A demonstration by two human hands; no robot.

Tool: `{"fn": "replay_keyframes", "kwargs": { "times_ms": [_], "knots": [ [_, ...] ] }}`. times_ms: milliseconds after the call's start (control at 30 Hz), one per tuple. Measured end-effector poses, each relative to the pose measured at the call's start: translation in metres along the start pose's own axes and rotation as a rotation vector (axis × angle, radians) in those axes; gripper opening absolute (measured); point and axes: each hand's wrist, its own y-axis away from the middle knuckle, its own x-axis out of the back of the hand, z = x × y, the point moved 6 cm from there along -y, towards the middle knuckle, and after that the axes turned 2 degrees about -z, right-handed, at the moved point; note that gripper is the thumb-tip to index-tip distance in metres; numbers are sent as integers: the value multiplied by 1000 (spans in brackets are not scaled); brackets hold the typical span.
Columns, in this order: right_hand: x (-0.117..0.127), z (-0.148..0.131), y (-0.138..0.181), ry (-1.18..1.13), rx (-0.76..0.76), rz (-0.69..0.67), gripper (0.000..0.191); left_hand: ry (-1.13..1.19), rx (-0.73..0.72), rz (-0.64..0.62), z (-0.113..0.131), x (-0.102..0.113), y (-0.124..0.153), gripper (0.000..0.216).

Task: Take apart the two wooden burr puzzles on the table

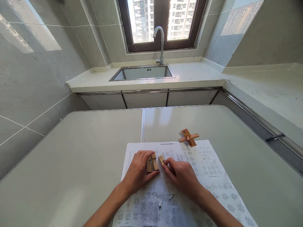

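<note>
1. My two bare forearms come up from the bottom edge and meet over a large white printed paper sheet [208, 176] covered in small grey diagrams, which lies flat on the pale grey-green table [78, 164].
2. My left hand [139, 167] rests on the sheet with its fingers curled over a small cluster of light-brown wooden puzzle blocks [151, 164]. The fingers and thumb are closed around the cluster, pinning it against the paper; the blocks stand side by side, some ends poking out past my fingertips.
3. My right hand [181, 173] lies just beside the left one, fingers bent. Its fingertips pinch a single small light-brown wooden block [161, 159], which is tilted and sits just to the right of the cluster. I cannot tell whether that block touches the cluster.
4. Farther up, at the far edge of the sheet and well apart from both hands, lies a cross-shaped assembly of light-brown wooden pieces [188, 137], with a dark mark on its upper flat face. It rests partly on the paper and partly on the table.
5. A thin seam runs across the table top from the sheet toward its far edge.
6. Beyond the table stands a pale stone counter [189, 75] with a sunken stainless-steel sink [142, 73] and grey cabinet fronts below.
7. A curved chrome tap [161, 44] rises behind the sink.
8. Farthest off, a dark-framed window [163, 22] shows high-rise blocks outside, and grey tiled walls close in both sides.
</note>
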Motion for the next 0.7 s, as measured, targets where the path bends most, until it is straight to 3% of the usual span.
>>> {"fn": "replay_keyframes", "kwargs": {
  "times_ms": [533, 700],
  "knots": [
    [-4, -7, 3, -30, 121, -100, 27, 29, -62, -153, 14, -2, -1, 82],
    [-5, -8, 2, -12, 134, -96, 26, 19, -62, -164, 17, -3, -1, 74]
  ]
}}
